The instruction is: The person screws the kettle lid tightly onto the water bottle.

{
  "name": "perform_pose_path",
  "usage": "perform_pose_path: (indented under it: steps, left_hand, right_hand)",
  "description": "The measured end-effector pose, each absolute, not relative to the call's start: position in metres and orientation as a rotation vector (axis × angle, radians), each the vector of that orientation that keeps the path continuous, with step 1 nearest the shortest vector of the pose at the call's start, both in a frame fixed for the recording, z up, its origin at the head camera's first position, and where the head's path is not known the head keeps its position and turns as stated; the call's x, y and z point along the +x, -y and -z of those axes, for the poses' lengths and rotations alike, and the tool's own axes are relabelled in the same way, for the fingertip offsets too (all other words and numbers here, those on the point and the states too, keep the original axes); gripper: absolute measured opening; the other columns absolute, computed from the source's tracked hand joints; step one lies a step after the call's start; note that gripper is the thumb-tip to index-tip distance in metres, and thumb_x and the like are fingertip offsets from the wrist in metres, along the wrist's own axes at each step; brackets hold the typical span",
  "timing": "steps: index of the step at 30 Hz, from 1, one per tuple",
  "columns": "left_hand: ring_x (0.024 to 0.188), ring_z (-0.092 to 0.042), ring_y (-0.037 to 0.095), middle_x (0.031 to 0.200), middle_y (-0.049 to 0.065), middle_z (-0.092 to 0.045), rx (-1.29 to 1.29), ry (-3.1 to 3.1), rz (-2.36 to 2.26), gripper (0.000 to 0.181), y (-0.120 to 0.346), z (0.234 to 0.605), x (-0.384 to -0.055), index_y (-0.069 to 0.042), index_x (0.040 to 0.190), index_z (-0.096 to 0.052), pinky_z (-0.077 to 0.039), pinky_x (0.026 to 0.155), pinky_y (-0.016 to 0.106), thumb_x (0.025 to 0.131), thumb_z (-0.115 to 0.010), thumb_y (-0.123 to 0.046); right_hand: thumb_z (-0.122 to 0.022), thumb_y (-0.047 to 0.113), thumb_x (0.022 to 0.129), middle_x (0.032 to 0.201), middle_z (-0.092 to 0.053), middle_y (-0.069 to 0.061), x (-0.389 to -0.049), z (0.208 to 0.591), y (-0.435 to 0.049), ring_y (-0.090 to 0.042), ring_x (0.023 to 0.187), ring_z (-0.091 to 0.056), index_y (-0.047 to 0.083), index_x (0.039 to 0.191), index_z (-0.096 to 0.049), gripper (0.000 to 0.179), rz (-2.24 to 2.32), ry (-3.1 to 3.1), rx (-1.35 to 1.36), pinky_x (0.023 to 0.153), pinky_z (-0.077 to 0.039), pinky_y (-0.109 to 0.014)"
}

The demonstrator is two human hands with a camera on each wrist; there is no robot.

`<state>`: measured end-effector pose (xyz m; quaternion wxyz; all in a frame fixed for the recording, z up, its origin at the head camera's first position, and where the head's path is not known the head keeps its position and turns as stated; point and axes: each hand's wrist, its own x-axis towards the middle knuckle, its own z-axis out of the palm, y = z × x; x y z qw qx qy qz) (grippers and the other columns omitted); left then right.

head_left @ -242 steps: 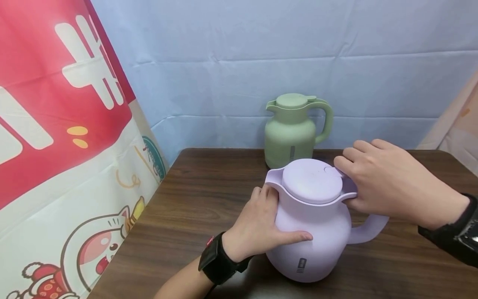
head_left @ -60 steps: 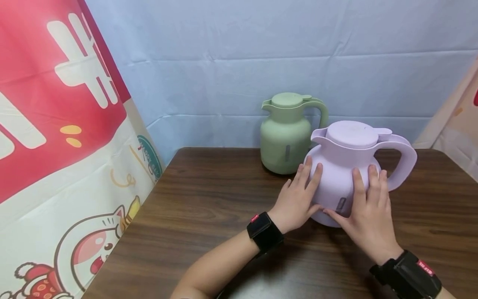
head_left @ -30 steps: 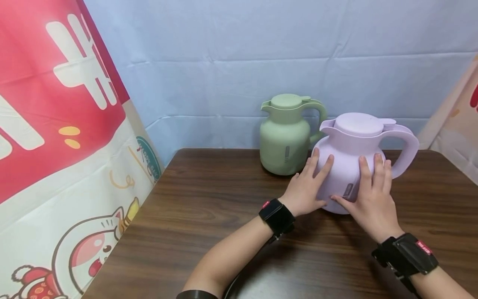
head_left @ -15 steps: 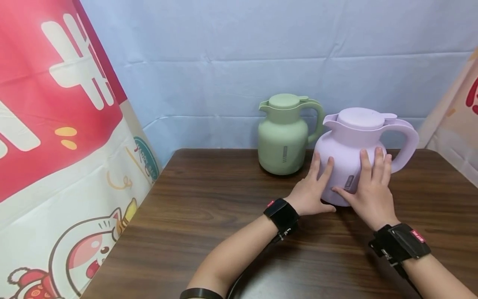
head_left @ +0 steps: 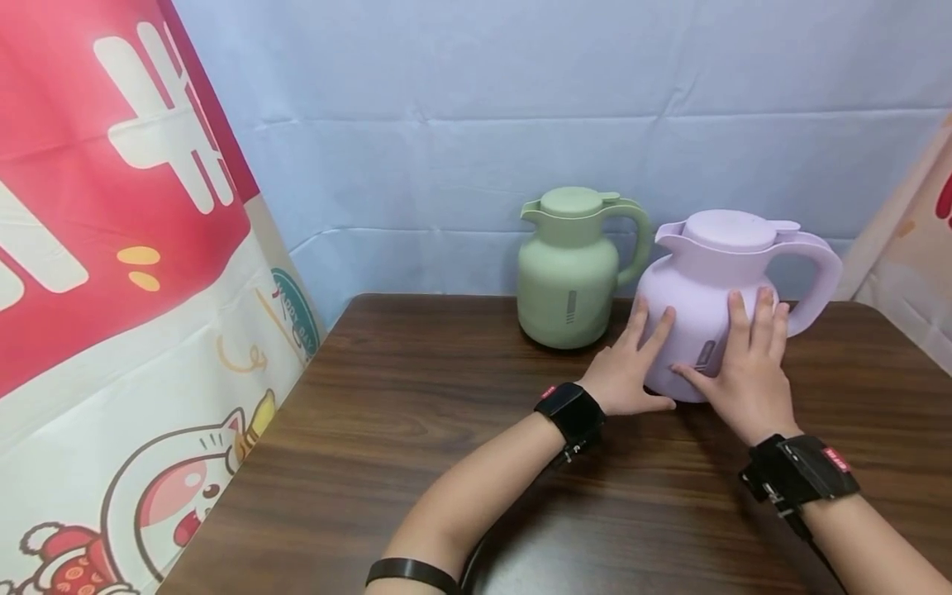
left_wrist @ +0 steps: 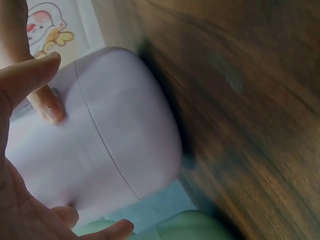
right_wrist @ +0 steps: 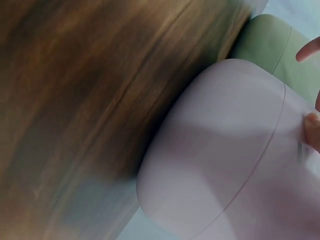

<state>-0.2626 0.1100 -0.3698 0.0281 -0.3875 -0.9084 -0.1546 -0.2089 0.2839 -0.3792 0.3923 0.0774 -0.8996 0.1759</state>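
Observation:
A lilac thermos jug stands upright on the table's right half, lid on, spout to the left and handle to the right. My left hand rests on its lower left side with fingers spread and straight. On its front, to the right of the small label, lie the straight fingers of my right hand. In the left wrist view, the jug's lower body shows close up beside my left hand. The right wrist view shows its base against the tabletop.
A green thermos jug stands close by, left of and slightly behind the lilac one. The dark wooden table ends at a pale blue cloth backdrop. A printed red and white cloth hangs along the left.
Earlier, my right hand was at the lilac jug's lid and handle; both hands now lie on its body. The jug has slid back and to the right, level with the green one.

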Motion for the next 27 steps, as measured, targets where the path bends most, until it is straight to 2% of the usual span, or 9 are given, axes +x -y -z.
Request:
perform_pose_path:
  steps: [3,5,7,9,10,11,16,23,27]
  left_hand:
    - [0.14,-0.019,0.022,0.151,0.007,0.032,-1.222,2.798,0.492,0.119,-0.11,0.369,-0.266,-0.03,0.147,0.022,-0.039,0.098,0.042,0.078,-0.072,-0.05]
    - [0.139,-0.023,0.022,0.151,0.006,0.033,-1.239,2.8,0.523,0.118,-0.111,0.369,-0.269,-0.03,0.147,0.022,-0.042,0.096,0.037,0.078,-0.072,-0.05]
    - [0.139,-0.022,0.022,0.15,0.004,0.034,-1.255,2.811,0.597,0.118,-0.113,0.37,-0.27,-0.031,0.147,0.022,-0.042,0.094,0.03,0.079,-0.072,-0.049]
    - [0.139,-0.023,0.022,0.149,0.002,0.035,-1.273,2.826,0.686,0.116,-0.114,0.37,-0.271,-0.033,0.146,0.023,-0.042,0.092,0.025,0.08,-0.071,-0.049]
    - [0.139,-0.023,0.022,0.149,0.001,0.035,-1.283,2.835,0.731,0.115,-0.115,0.37,-0.272,-0.034,0.145,0.024,-0.042,0.092,0.022,0.08,-0.07,-0.049]
    - [0.139,-0.022,0.022,0.149,0.0,0.035,-1.291,2.843,0.775,0.115,-0.115,0.37,-0.272,-0.035,0.145,0.024,-0.041,0.092,0.022,0.081,-0.07,-0.049]
    - [0.139,-0.02,0.02,0.15,-0.002,0.032,-1.32,2.9,0.807,0.109,-0.116,0.371,-0.273,-0.039,0.143,0.025,-0.037,0.098,0.023,0.084,-0.067,-0.049]
    - [0.142,-0.007,0.016,0.153,-0.008,0.023,-1.379,2.943,0.544,0.1,-0.111,0.374,-0.27,-0.036,0.146,0.019,-0.03,0.106,0.044,0.087,-0.06,-0.053]
    - [0.142,-0.004,0.012,0.154,-0.01,0.021,-1.395,2.954,0.537,0.096,-0.11,0.374,-0.268,-0.037,0.148,0.016,-0.029,0.106,0.045,0.089,-0.058,-0.053]
  right_hand:
    - [-0.031,0.085,0.069,0.155,0.002,-0.024,-0.211,0.379,-0.286,-0.049,0.138,0.005,0.006,0.151,-0.01,0.116,-0.457,2.291,0.194,0.071,-0.033,-0.075]
    - [-0.057,0.075,0.07,0.155,0.002,-0.025,-0.213,0.379,-0.287,-0.049,0.138,0.005,0.005,0.151,-0.01,0.116,-0.459,2.298,0.189,0.072,-0.033,-0.076]
    - [-0.08,0.053,0.067,0.155,0.002,-0.025,-0.214,0.378,-0.287,-0.049,0.138,0.004,0.005,0.151,-0.01,0.119,-0.46,2.306,0.178,0.071,-0.033,-0.076]
    - [-0.092,0.025,0.06,0.154,0.002,-0.026,-0.216,0.377,-0.288,-0.05,0.138,0.004,0.004,0.15,-0.01,0.124,-0.451,2.314,0.163,0.07,-0.033,-0.076]
    - [-0.093,0.013,0.055,0.154,0.002,-0.026,-0.216,0.377,-0.288,-0.05,0.138,0.004,0.004,0.15,-0.01,0.126,-0.45,2.317,0.155,0.069,-0.033,-0.076]
    - [-0.093,0.011,0.054,0.154,0.002,-0.026,-0.217,0.376,-0.289,-0.05,0.138,0.003,0.004,0.15,-0.009,0.127,-0.45,2.319,0.147,0.068,-0.034,-0.076]
    - [-0.093,0.013,0.055,0.154,0.001,-0.026,-0.221,0.375,-0.292,-0.049,0.138,0.003,0.005,0.151,-0.009,0.127,-0.461,2.321,0.12,0.066,-0.033,-0.077]
    - [-0.091,0.013,0.058,0.155,0.003,-0.024,-0.229,0.376,-0.297,-0.047,0.139,0.006,0.007,0.151,-0.007,0.126,-0.494,2.34,0.099,0.063,-0.032,-0.077]
    - [-0.091,0.013,0.059,0.155,0.004,-0.024,-0.235,0.377,-0.301,-0.047,0.139,0.006,0.007,0.151,-0.007,0.125,-0.494,2.337,0.107,0.063,-0.032,-0.078]
